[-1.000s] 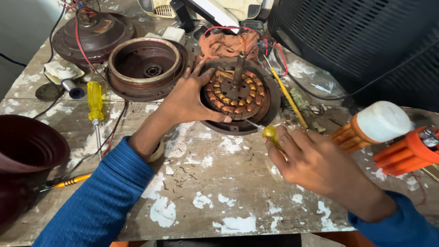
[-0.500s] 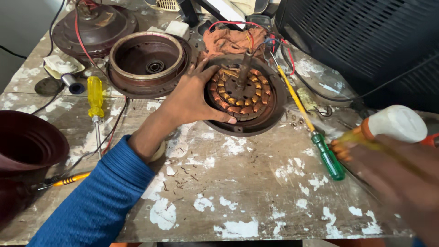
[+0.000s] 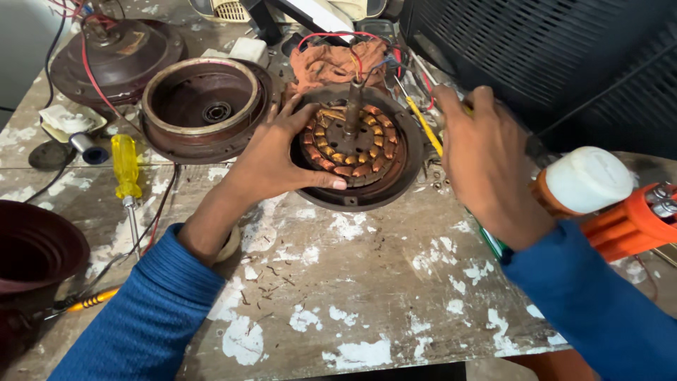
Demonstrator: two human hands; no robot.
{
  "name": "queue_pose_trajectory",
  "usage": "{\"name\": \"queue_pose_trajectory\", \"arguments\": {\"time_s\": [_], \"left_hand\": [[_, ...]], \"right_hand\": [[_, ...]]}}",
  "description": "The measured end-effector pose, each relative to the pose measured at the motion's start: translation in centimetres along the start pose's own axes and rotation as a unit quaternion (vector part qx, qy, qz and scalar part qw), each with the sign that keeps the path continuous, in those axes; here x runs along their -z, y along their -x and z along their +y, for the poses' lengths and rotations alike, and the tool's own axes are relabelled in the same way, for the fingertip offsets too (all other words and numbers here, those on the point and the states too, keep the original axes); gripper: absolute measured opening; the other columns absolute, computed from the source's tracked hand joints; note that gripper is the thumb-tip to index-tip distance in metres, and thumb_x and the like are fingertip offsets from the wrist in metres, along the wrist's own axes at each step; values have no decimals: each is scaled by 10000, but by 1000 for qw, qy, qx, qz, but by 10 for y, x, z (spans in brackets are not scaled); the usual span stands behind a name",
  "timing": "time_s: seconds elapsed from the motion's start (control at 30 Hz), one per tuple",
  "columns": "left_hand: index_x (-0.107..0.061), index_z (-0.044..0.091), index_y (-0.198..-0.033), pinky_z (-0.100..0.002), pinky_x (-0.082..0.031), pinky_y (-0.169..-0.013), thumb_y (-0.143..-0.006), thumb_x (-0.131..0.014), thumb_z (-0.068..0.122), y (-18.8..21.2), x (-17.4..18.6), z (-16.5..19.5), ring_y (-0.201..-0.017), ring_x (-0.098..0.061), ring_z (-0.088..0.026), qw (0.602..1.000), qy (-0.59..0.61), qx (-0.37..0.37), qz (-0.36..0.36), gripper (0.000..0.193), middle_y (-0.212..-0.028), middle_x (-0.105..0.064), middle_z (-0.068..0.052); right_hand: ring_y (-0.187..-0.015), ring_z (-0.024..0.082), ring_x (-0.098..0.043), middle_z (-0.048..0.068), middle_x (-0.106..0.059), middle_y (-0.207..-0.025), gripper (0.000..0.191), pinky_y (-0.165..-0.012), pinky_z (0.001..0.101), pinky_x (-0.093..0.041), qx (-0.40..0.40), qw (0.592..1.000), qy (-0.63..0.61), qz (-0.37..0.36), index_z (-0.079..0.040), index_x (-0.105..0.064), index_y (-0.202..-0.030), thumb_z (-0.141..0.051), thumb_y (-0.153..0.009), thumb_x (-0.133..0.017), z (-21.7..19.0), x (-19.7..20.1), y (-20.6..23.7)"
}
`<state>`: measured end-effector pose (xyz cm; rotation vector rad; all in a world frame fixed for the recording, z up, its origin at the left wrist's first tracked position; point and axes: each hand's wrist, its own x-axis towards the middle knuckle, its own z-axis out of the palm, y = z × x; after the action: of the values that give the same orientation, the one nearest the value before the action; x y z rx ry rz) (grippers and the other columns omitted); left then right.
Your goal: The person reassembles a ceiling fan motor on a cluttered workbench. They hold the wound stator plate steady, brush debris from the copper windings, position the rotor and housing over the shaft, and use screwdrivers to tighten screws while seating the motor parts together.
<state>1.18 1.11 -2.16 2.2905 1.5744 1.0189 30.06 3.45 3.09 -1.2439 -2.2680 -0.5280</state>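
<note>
Workbench [image 3: 352, 310]: worn grey top with flaking white paint. Resting directly on it: motor housing with copper windings [image 3: 356, 148], empty round housing [image 3: 204, 109], yellow-handled screwdriver [image 3: 127, 162], dark bowl-shaped cover [image 3: 32, 254].

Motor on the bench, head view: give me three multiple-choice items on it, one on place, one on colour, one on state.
1. Where does the left hand rest?
A. on the motor's left rim
B. on the yellow-handled screwdriver
C. inside the empty housing

2. What colour are the person's sleeves?
A. red
B. blue
C. white

3. How does the motor's shaft stand?
A. lying flat
B. removed
C. upright in the copper windings

Answers: 1 A, the fingers spread over that rim; 2 B, both forearms are in blue; 3 C, it rises from the coil ring's centre.
</note>
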Motion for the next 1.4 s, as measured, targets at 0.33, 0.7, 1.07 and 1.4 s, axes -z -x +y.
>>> {"name": "queue_pose_trajectory", "arguments": {"time_s": [0.33,0.7,1.07,1.4], "left_hand": [[-510,-86,-1428,-557,-277,-1195,-539,-963,579,2,-2,-1,-1479,-281,-528,1000,14,14,-3,1199,-1560,-365,-356],[-175,-156,-1539,-522,-191,-1251,-472,-989,616,-2,1,4,-1499,-306,-474,999,-1,-41,-4,1549,-1524,-411,-351],[-132,-166,-1532,-439,-297,-1204,-461,-1039,511,-9,1,4,-1423,-401,-466,999,18,-46,-3,1558,-1489,-458,-350],[-134,-237,-1505,-426,-281,-1245,-444,-1020,451,-5,-9,-1,-1454,-404,-438,998,60,-12,29,1544,-1508,-434,-369]], "right_hand": [[-988,482,-620,281,-596,-1106,435,-814,544,-527,-19,996,-32,-84,-41,-673,-1195,14,-764,-679,4,-38,-4],[-1089,353,-674,257,-680,-1224,635,-981,434,-509,4,959,-248,-136,3,-560,-1414,-204,-845,-753,-3,-26,-19],[-1447,454,-325,274,-433,-1537,1497,-1214,526,-208,68,917,-303,-250,21,-117,-1609,-462,-494,-992,-10,-46,-30],[-1389,310,-561,212,-594,-1462,1396,-1170,389,-417,42,880,-442,-170,2,-185,-1610,-234,-512,-1015,-10,-47,-21]]}}
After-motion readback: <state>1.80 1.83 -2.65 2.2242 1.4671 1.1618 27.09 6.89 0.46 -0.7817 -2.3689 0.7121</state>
